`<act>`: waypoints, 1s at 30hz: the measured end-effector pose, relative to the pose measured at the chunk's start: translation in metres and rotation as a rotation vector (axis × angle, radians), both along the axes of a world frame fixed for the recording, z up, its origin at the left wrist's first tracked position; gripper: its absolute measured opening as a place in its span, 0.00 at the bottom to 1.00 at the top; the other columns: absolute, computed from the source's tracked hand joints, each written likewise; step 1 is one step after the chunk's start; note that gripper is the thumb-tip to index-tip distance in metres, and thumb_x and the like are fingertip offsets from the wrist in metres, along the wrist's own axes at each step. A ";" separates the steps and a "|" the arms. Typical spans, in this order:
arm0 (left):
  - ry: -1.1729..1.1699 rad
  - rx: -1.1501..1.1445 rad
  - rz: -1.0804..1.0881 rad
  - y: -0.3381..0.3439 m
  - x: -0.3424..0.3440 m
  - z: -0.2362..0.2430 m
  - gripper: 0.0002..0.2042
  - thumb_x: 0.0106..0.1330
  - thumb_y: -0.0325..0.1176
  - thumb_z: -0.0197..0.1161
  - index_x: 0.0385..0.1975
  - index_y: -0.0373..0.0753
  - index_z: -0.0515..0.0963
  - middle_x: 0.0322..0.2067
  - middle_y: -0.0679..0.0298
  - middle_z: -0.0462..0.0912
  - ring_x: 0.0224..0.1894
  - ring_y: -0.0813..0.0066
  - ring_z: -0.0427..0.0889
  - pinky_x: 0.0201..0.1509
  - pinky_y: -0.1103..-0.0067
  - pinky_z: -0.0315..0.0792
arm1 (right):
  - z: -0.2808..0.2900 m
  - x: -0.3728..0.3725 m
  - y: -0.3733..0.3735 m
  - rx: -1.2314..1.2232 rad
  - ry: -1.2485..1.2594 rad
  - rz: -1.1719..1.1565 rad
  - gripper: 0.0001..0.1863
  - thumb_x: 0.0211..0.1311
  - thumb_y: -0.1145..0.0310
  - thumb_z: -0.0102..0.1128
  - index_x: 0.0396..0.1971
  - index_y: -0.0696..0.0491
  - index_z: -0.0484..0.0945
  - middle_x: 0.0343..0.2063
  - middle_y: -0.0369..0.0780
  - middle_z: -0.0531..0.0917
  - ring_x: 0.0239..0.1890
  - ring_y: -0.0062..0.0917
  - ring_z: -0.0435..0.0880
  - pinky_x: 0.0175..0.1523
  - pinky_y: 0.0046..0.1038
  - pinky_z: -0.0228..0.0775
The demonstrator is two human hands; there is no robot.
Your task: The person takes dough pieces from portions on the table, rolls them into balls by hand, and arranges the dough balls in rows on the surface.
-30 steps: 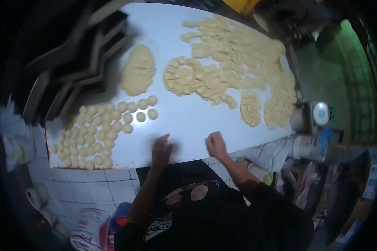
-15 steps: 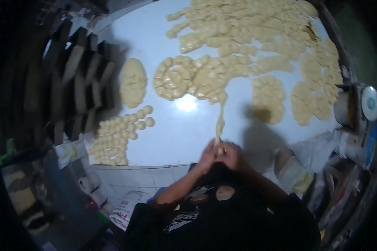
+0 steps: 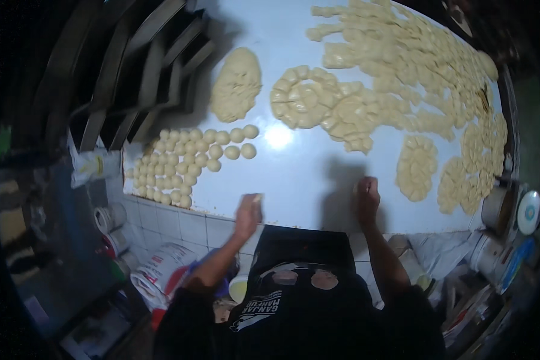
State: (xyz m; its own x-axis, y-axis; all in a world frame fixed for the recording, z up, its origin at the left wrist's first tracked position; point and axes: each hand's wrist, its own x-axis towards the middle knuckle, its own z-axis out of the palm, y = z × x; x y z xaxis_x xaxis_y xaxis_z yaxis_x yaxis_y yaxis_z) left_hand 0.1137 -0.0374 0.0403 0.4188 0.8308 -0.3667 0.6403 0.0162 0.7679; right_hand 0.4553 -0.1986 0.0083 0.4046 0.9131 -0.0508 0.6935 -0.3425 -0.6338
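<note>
Over the table's front edge, my left hand (image 3: 246,216) is closed, with a small pale bit of dough (image 3: 257,198) showing at its fingertips. My right hand (image 3: 368,198) hovers farther right above the white tabletop (image 3: 294,192), fingers curled; whatever it holds is hidden. Several round dough balls (image 3: 214,165) sit in rows to the left of my left hand. Beyond both hands lies a spread-out dough mass (image 3: 342,114), lumpy and cut into pieces. An oval dough slab (image 3: 236,84) rests at its left, and another flattened dough piece (image 3: 417,168) at its right.
Stacked dark metal pans (image 3: 156,66) stand along the left. More cut dough (image 3: 402,54) covers the far right of the table. A pot (image 3: 497,207) and a round white dial (image 3: 529,212) are at the right edge. Sacks (image 3: 162,270) and tubs crowd the floor below left.
My hands have moved apart, left hand leftward and right hand to the right. The dough strand that ran from the mass to my hands is gone from between them. The view has shifted.
</note>
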 end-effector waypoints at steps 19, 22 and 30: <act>0.098 0.773 -0.285 0.059 0.075 -0.053 0.06 0.67 0.36 0.66 0.34 0.42 0.80 0.36 0.60 0.81 0.40 0.57 0.79 0.46 0.61 0.72 | -0.002 -0.094 0.152 0.095 -0.239 -0.021 0.19 0.58 0.56 0.76 0.38 0.52 0.79 0.42 0.47 0.80 0.50 0.45 0.77 0.55 0.48 0.66; -0.148 0.496 -0.398 -0.001 0.040 -0.050 0.06 0.64 0.31 0.69 0.37 0.42 0.80 0.39 0.58 0.82 0.44 0.56 0.81 0.49 0.60 0.73 | -0.033 -0.111 0.069 0.069 -0.253 0.265 0.17 0.59 0.57 0.75 0.37 0.53 0.81 0.42 0.46 0.82 0.51 0.45 0.79 0.55 0.47 0.68; 0.065 0.585 -0.155 0.049 0.069 -0.043 0.06 0.65 0.33 0.71 0.32 0.42 0.81 0.36 0.58 0.83 0.41 0.52 0.81 0.44 0.58 0.73 | -0.013 -0.094 0.131 -0.061 -0.225 0.152 0.12 0.63 0.59 0.72 0.38 0.52 0.83 0.42 0.46 0.83 0.52 0.45 0.78 0.56 0.49 0.66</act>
State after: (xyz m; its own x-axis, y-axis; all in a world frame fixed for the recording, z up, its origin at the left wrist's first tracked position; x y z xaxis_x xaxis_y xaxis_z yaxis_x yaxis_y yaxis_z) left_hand 0.1825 0.0119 -0.0022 0.5430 0.8334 0.1028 0.6476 -0.4936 0.5805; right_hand 0.3610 -0.0674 -0.0050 0.2702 0.9623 -0.0324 0.8610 -0.2566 -0.4392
